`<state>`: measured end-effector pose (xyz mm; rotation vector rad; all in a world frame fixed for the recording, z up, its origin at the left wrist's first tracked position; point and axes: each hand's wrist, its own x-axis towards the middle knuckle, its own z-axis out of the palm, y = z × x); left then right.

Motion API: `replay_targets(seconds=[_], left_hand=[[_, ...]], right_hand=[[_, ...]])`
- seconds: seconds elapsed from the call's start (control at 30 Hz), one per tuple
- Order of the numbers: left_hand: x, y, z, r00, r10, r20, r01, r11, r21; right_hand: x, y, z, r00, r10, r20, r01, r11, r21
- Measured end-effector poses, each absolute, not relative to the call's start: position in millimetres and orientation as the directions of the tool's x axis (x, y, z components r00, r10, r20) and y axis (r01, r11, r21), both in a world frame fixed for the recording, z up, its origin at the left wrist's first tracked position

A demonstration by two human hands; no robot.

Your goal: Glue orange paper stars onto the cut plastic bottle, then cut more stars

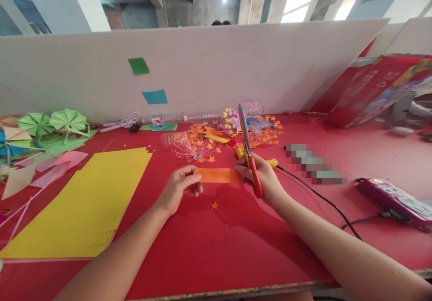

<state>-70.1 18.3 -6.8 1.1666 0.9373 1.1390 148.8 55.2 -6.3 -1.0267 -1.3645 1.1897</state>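
Note:
An orange paper strip (218, 175) stretches level between my two hands above the red table. My left hand (180, 185) pinches its left end between thumb and fingers. At the strip's right end, the fingertips of my right hand (261, 175) hold the paper. That same hand also carries a pair of scissors (255, 177) with red handles, blades pointing up and away from the strip. Below the strip lies a small orange paper star (214, 205). Behind my right hand, a yellow glue gun (272, 162) rests on the table, partly hidden.
Yellow paper sheets (84, 202) lie at left, near green folded paper umbrellas (69, 120). Plastic bottle pieces with star decorations (199, 146) stand at the back. A black cord (317, 195) and a purple power strip (394, 202) are at right. A white partition (202, 67) closes the far side.

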Motion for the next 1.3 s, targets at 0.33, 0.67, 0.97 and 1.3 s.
replay_targets(seconds=[0.33,0.67,0.97,1.3], left_hand=[[-57.0,6.2,-11.5,0.507,0.861,0.026,-0.322,0.161,0.933],[-53.8,6.2,-4.3,0.423,0.906,0.023,-0.164,0.051,0.985],[-44.2,-3.2,-8.0,0.266,0.947,-0.178,0.365,0.072,0.928],[-72.7,15.8,-15.6,-0.130,0.986,0.100,0.036,-0.096,0.995]], right_hand=[[134.5,34.3,-7.3,-0.195,0.974,0.116,-0.084,0.101,-0.991],[130.0,32.0,-9.5,-0.186,0.978,0.092,-0.037,0.086,-0.996],[128.9,25.7,-4.9,-0.318,0.946,0.062,0.040,0.079,-0.996],[146.1,25.8,4.1,-0.556,0.830,0.038,0.401,0.309,-0.862]])
